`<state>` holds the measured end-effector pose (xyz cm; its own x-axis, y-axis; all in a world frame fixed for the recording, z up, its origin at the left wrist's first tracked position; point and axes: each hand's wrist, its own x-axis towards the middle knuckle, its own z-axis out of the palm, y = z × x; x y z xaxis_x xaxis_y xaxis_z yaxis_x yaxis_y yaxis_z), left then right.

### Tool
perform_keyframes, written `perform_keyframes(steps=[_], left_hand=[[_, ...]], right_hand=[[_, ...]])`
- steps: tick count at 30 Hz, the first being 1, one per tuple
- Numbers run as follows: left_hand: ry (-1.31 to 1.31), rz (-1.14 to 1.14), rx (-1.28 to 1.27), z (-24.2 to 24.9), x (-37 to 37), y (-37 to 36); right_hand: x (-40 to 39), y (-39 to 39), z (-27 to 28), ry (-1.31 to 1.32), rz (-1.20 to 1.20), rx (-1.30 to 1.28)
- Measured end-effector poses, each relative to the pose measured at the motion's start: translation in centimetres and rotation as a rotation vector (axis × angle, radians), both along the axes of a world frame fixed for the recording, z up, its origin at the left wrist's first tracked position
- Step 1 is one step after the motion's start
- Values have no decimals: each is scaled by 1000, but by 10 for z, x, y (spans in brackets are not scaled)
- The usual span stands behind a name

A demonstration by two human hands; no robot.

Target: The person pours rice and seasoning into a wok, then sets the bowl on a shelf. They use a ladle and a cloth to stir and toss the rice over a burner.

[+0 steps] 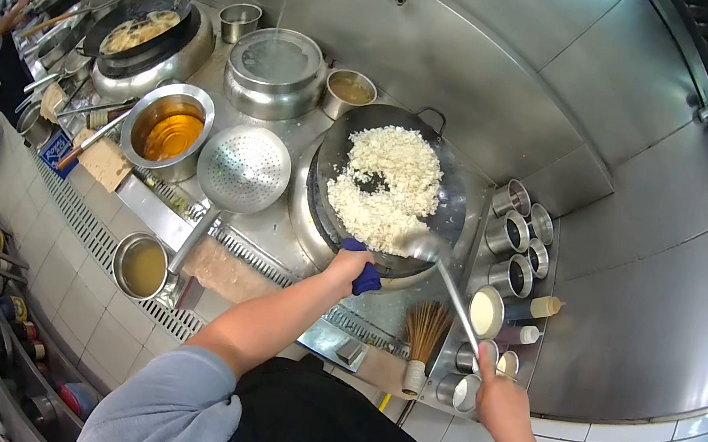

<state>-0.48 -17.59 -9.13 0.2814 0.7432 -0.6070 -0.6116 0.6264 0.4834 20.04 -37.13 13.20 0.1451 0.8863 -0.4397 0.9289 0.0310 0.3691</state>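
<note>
A black wok (455, 190) with white rice (394, 159) in it sits on a round burner stand. My left hand (352, 271) is closed around a dark blue cloth (366, 270) at the wok's near rim. My right hand (502, 396) grips the handle of a long metal ladle (456, 302). The ladle's blurred bowl is at the lower right edge of the rice. Below the wok, to the right of my left hand, lies a bamboo brush (424, 335).
Left of the wok are a perforated strainer (244, 168), a pot of orange oil (132, 136) and a lidded pot (271, 99). Seasoning tins (508, 232) and squeeze bottles (532, 307) stand at right. A second wok (184, 27) is at upper left; another person (9, 69) stands beyond.
</note>
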Motion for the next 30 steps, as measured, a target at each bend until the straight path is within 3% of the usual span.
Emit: perform_keyframes(steps=[2,7,11,15,17,19,22,25,28,30], left_hand=[[-7,32,22,-7,5,3],[59,-48,32,-16,3,6],[91,-38,53,-15,6,4],[79,6,12,-3,5,-1],[118,-40,37,-4,4,-2],[79,23,52,-16,8,1],[87,21,61,-16,8,-1],[87,28,68,-16,7,2],[97,28,51,-15,7,-6],[127,17,73,-14,8,-1]], right_hand=[[-9,4,-10,-39,13,-150],[-20,120,-119,171,-77,186],[-33,99,-105,246,-61,123],[-44,35,-40,160,-145,-202],[-32,53,-72,196,-94,-154],[-22,90,-115,288,98,138],[-39,108,-111,270,-7,65],[-45,58,-47,185,-55,-126],[-35,66,-63,184,-44,-33],[-30,108,-104,201,-22,76]])
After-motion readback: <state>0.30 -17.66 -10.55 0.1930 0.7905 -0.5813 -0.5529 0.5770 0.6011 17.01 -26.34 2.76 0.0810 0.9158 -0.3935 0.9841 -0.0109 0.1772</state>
